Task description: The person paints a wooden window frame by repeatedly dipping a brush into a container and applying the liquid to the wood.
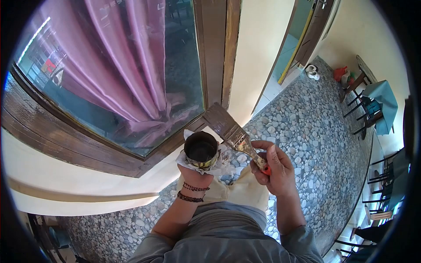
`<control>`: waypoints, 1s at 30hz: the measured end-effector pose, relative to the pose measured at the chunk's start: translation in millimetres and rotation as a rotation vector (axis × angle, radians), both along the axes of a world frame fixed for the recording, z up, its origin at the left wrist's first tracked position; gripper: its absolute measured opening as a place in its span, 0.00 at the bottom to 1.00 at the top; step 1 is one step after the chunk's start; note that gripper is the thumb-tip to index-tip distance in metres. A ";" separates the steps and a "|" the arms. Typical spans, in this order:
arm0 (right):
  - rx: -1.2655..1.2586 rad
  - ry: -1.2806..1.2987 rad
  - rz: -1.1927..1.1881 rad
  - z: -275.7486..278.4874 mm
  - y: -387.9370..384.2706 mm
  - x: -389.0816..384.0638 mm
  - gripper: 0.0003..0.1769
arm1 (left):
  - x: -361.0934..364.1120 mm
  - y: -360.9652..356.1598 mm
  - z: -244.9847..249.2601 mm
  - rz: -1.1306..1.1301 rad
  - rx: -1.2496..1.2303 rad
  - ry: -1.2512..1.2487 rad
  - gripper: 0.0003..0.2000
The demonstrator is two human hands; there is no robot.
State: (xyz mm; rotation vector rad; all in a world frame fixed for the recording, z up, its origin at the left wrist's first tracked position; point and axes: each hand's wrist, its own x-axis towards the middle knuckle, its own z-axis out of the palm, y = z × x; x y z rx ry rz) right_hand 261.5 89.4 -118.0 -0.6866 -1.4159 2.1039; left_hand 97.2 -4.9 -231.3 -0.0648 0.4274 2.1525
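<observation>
My left hand point(195, 176) holds up a small paint can point(201, 164) from beneath, with crumpled white paper point(224, 166) around it. Inside the can it looks dark, and its outside is smeared with paint. In my right hand point(278, 168) is a wide paintbrush point(242, 141), gripped by its worn, red-ended handle. The brown-coated bristles point up and left, just right of the can and overlapping the lower corner of the brown wooden window frame point(175, 142) in this view.
Behind the window glass hangs a pink curtain point(127, 57). Pebble-patterned floor point(315, 131) spreads below and right. A doorway with a brown door point(310, 35) opens ahead, white shoes point(312, 72) beside it. Along the right wall stand chairs and a teal cloth point(382, 103).
</observation>
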 end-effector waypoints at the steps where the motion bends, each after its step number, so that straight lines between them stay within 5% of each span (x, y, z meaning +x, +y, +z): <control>1: 0.015 0.001 0.015 4.4 1.2 1.6 0.23 | 0.5 -1.5 -1.0 0.000 0.000 -0.003 0.25; 11: 0.229 0.059 0.233 18.8 14.8 10.8 0.19 | 4.4 -4.8 -8.2 -0.065 0.053 -0.140 0.20; 22: 0.129 0.157 0.086 15.3 15.7 3.8 0.12 | 9.0 -4.8 -9.7 -0.103 0.038 -0.185 0.21; 24: 0.143 0.170 0.068 15.3 16.3 3.1 0.13 | 10.0 -5.6 -19.3 0.077 -0.554 0.799 0.21; 25: 0.082 0.211 0.050 15.8 17.3 3.1 0.13 | 10.0 -5.8 -19.5 0.080 -0.553 0.798 0.21; 30: -0.061 0.309 0.008 13.3 24.4 -0.7 0.13 | 7.8 -3.8 -7.1 -0.104 0.032 -0.124 0.19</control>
